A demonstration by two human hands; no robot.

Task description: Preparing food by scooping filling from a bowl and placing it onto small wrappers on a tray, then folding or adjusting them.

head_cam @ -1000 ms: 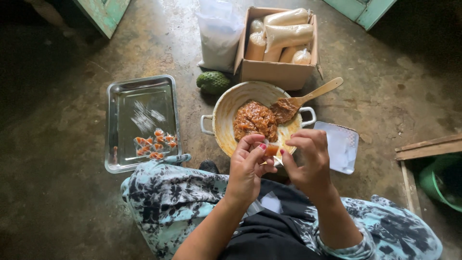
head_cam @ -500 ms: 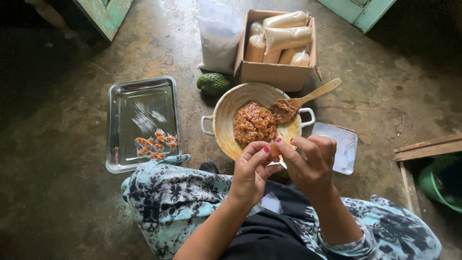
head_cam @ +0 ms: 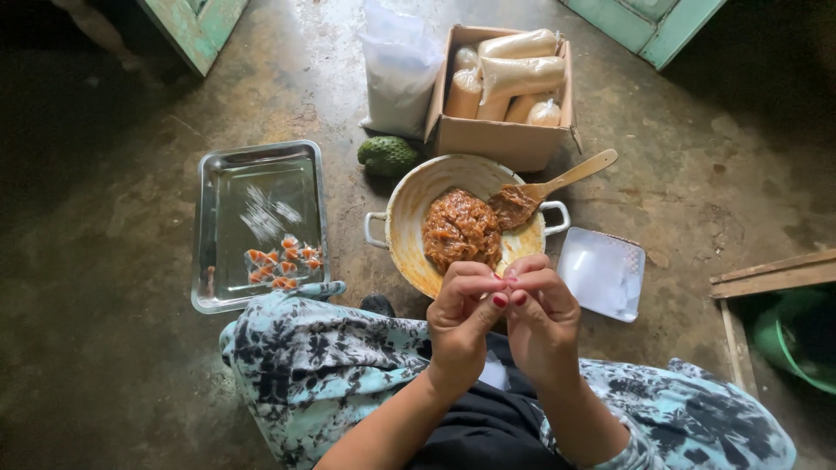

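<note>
My left hand [head_cam: 461, 318] and my right hand [head_cam: 540, 318] meet over the near rim of a cream two-handled pan [head_cam: 409, 196]. Their fingertips pinch a small piece between them, and the fingers hide most of it. A mound of brown sticky paste [head_cam: 460, 228] lies in the pan, with a wooden spoon [head_cam: 566, 178] resting in it. On the floor to the left, a steel tray [head_cam: 226, 174] holds several small orange wrapped pieces [head_cam: 280, 265]. A stack of clear square wrappers [head_cam: 601, 271] lies to the right of the pan.
Behind the pan stands a cardboard box [head_cam: 501, 139] with filled plastic bags, a white sack [head_cam: 396, 74] and a bumpy green fruit [head_cam: 387, 155]. A wooden plank [head_cam: 775, 274] and a green tub [head_cam: 801, 339] are at the right. My patterned lap fills the bottom.
Both hands have drawn closer together and a little toward me. The orange bit that showed between the fingers is now covered by the fingertips.
</note>
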